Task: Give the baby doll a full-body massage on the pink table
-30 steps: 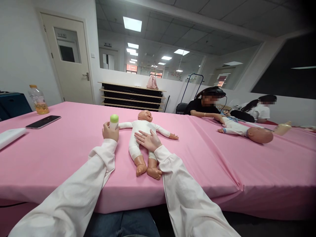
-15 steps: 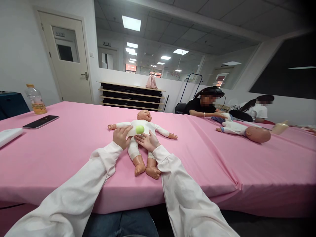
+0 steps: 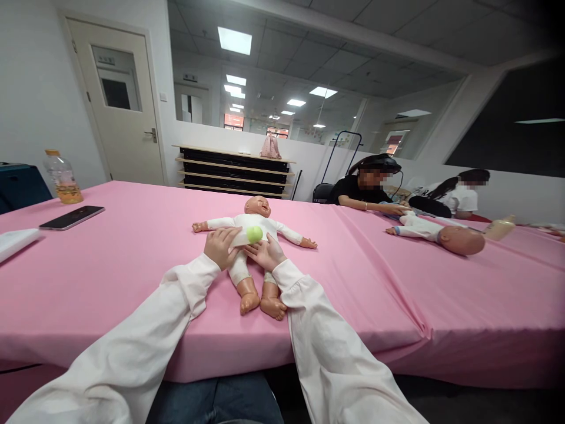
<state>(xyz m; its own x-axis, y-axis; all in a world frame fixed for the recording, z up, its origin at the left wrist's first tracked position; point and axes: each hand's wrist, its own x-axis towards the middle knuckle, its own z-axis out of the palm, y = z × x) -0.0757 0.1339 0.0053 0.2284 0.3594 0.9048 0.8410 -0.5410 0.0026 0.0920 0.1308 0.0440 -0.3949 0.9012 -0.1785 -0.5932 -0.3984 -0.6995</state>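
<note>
One green-capped bottle is clasped by the left hand (right hand spread alongside). Beneath, a baby doll is overhung.

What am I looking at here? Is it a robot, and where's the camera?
No robot here, just a person using two bare hands! The camera is worn on that person's head, looking forward and down.

The left hand holds a small green-topped bottle, tipped over toward the right hand, which is open. Both hands are over a doll in white, lying on a pink tablecloth.

Also on the cloth are a phone and a drink bottle at the left, and another doll at the right.
</note>
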